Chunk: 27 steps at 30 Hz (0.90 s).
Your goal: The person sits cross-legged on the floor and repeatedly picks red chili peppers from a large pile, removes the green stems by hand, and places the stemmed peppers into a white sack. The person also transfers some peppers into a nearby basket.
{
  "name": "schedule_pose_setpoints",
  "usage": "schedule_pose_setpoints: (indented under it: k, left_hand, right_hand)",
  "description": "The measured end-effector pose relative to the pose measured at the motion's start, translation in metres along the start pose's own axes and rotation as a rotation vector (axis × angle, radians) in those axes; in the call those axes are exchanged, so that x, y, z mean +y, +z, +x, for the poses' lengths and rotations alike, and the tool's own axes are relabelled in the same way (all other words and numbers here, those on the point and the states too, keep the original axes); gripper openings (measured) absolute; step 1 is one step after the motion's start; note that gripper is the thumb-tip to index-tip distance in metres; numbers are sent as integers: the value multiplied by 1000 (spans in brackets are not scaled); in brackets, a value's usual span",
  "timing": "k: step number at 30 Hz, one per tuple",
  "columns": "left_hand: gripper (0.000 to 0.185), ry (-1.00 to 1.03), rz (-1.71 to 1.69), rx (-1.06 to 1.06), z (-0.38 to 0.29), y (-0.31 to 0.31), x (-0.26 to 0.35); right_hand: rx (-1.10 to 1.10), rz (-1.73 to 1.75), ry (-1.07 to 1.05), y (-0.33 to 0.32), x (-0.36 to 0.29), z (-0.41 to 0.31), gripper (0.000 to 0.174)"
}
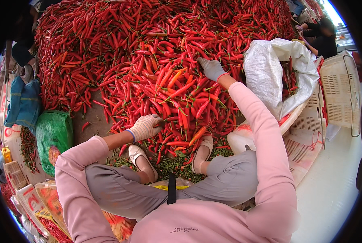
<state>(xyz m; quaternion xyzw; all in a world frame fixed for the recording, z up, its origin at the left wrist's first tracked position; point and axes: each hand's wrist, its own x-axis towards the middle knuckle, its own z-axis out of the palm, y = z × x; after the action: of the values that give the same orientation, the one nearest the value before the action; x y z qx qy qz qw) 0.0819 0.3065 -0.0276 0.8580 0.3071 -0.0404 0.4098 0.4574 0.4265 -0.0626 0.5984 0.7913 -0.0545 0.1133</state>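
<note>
A big heap of red chili peppers (181,88) lies before me on the ground, a few of them orange. My left hand (146,127), in a striped glove with dark fingertips, is at the near edge of the heap with its fingers curled down. Whether it grips a pepper is hidden. Farther out, my right hand (212,69) wears a grey glove and reaches into the right side of the heap. Its fingertips touch the peppers there; I cannot tell if one is held. Loose green stems (181,167) litter the ground between my shoes.
A white woven sack (264,70) with peppers inside stands open at right, beside plastic crates (339,91). To the left are a green sack (54,139) and a blue bag (23,103). A person in dark clothes (322,38) is at the far right.
</note>
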Motion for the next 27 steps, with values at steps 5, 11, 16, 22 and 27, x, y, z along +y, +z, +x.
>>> schedule_pose_setpoints:
  k: [5, 11, 16, 22, 27]
  left_hand:
    - [30, 12, 17, 46, 6, 0, 1]
    - [25, -6, 45, 143, 6, -10, 4]
    - [23, 84, -11, 150, 16, -13, 13]
    - [19, 128, 76, 135, 13, -12, 21]
    - [21, 157, 43, 120, 13, -16, 31]
  right_hand:
    - [-119, -121, 8, -9, -10, 1, 29]
    - [310, 123, -215, -78, -5, -43, 18]
    - [784, 201, -155, -184, 14, -130, 33]
    - [874, -237, 532, -229, 86, -253, 36]
    - [754, 39, 367, -203, 89, -236, 44]
